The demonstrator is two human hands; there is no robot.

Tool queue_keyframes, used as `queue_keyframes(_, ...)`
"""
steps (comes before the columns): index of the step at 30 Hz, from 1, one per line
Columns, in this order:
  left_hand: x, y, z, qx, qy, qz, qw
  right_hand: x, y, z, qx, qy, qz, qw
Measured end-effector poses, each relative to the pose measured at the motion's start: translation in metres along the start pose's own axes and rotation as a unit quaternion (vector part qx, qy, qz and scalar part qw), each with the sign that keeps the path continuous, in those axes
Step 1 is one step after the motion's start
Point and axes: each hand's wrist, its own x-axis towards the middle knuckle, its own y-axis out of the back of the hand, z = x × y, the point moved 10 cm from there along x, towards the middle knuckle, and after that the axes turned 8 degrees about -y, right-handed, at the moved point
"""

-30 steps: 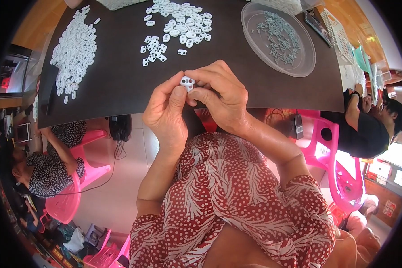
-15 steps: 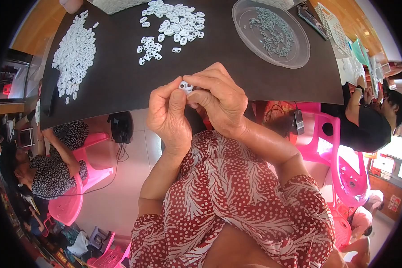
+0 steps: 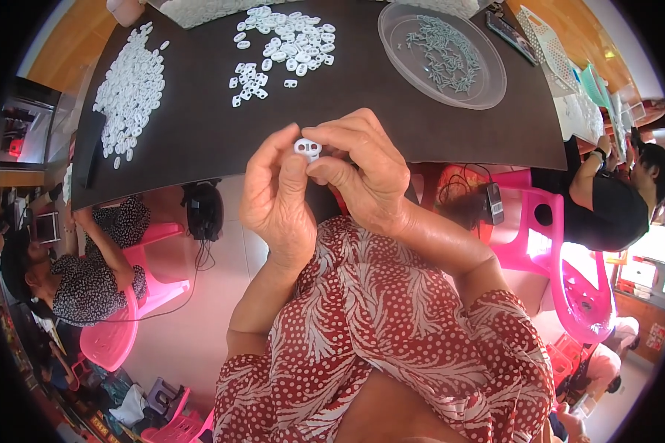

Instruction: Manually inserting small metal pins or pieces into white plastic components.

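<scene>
Just in front of the table's near edge, a small white two-hole plastic piece that looks like a cord lock is pinched between my two hands. My left hand touches its left side with thumb and index finger. From the right, my right hand grips it between thumb and index finger. Its holed face is turned up; the side under my fingertips is hidden. Beyond my hands lie a cluster of small squarish white pieces and a looser heap of white oval two-hole pieces.
A long pile of white oval pieces covers the table's left. At the right, a round clear tray holds many thin grey-green parts, with a phone and a white basket beyond. Pink chairs and other people sit at both sides.
My fingers have shifted around the white piece, and more of its two-holed face shows now. Both hands stay close together in nearly the same place. The view has shifted slightly.
</scene>
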Motion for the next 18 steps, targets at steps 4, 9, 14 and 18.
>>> queue_keyframes(4, -0.003, 0.000, -0.003, 0.007, 0.001, -0.006, 1.000, -0.003, 0.003, 0.003, 0.016, -0.034, 0.038, 0.999)
queue_keyframes(9, -0.004, -0.001, -0.005, 0.001, -0.004, -0.004, 1.000, -0.002, 0.001, 0.003, 0.003, -0.037, 0.047, 0.998)
queue_keyframes(14, -0.001, -0.003, 0.001, 0.013, -0.045, 0.003, 0.999, 0.003, -0.002, -0.004, -0.005, 0.011, 0.060, 0.998)
queue_keyframes(18, 0.000, -0.004, 0.006, 0.063, -0.087, -0.013, 0.994, 0.004, -0.003, -0.005, -0.005, 0.036, 0.061, 0.997)
